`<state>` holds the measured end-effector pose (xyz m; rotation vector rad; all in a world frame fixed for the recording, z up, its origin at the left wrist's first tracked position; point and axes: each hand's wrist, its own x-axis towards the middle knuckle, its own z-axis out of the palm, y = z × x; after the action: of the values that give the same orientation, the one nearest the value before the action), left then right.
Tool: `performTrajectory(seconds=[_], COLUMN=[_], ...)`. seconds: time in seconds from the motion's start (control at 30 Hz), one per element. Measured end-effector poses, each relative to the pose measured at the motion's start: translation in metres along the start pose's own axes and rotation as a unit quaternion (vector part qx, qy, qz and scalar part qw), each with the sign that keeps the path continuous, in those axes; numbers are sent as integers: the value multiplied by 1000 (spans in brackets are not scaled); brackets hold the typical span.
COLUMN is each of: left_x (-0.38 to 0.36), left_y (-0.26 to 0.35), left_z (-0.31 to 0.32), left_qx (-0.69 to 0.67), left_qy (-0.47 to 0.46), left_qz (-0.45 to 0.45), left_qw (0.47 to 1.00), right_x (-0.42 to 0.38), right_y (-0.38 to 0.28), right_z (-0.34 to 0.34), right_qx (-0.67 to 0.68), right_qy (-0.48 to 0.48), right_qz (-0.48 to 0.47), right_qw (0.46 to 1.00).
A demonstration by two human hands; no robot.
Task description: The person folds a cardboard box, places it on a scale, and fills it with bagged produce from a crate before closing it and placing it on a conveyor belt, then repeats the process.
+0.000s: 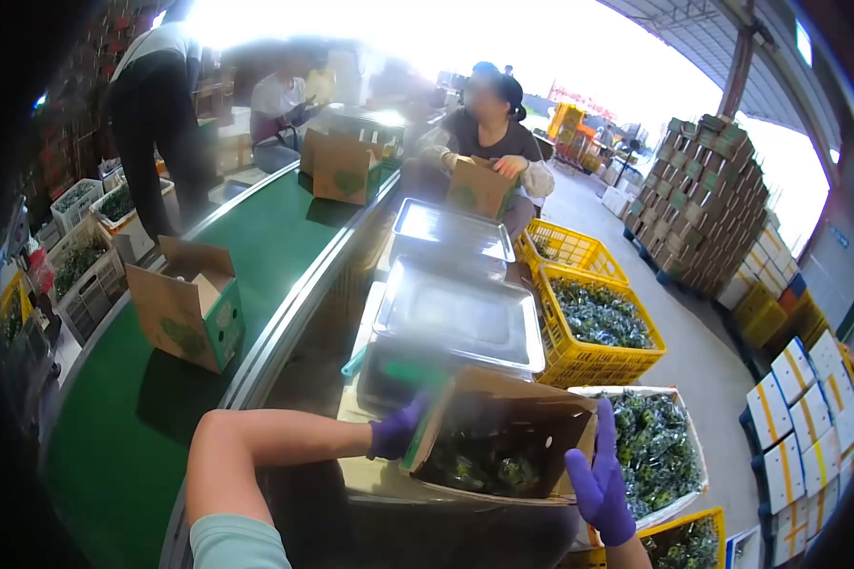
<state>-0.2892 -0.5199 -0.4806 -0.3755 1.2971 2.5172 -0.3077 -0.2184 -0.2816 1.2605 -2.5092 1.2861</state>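
Note:
An open-topped cardboard box [565, 417] is tilted toward me at the front of the work stand, with several clear-wrapped green vegetables [489, 471] inside. My left hand [399, 430], in a purple glove, grips the box at its left side; the flap hides part of its fingers. My right hand [601, 479], also in a purple glove, is at the right side, its fingers stretched upward and thumb apart, touching the box wall. Behind the box, a shiny metal tray [460, 313] lies on the stand, and a second metal tray [453, 228] lies farther back.
A green conveyor belt [104, 455] runs along my left, carrying an open carton [185, 303] and more cartons beyond. On my right stand a white crate [700, 465] and yellow crates [598, 360] of wrapped greens. A co-worker [489, 133] holds a box ahead; others stand across the belt.

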Motion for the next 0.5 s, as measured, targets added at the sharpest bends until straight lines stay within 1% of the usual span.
performTrajectory(seconds=[0.03, 0.07, 0.1, 0.13, 0.17, 0.2, 0.23, 0.27, 0.33, 0.4, 0.43, 0.5], left_x=[4, 10, 28, 24, 20, 15, 9, 2, -18, -35, -41, -47], left_y=[-3, -7, -17, -16, -14, -12, -10, -7, 12, 25, 29, 33], left_z=[-2, -3, -14, -8, -3, 3, 11, 19, 40, 57, 63, 67], left_qx=[-7, -15, -42, -38, -35, -31, -49, -68, -65, -63, -62, -75], left_qy=[3, 5, 9, 18, 27, 37, 18, 1, 50, 82, 90, 85], left_qz=[0, -1, 8, 9, 11, 12, 22, 33, 2, -25, -37, -9], left_qw=[1000, 1000, 999, 999, 999, 999, 998, 997, 997, 994, 993, 994], right_x=[-2, -3, -2, -1, -1, -1, 1, 5, 9, 6, 2, -10], right_y=[18, 32, 47, 62, 76, 86, 94, 99, 97, 84, 75, 54], right_z=[4, 3, 0, -3, 1, 9, 21, 31, 36, 24, 13, -12], right_qx=[133, 264, 313, 364, 410, 446, 474, 483, 473, 429, 385, 277], right_qy=[50, 97, 109, 131, 113, 78, 42, 17, -11, -32, -41, -68], right_qz=[35, 68, 150, 230, 289, 323, 338, 338, 327, 307, 291, 246], right_qw=[989, 957, 931, 893, 857, 831, 812, 807, 818, 849, 875, 926])
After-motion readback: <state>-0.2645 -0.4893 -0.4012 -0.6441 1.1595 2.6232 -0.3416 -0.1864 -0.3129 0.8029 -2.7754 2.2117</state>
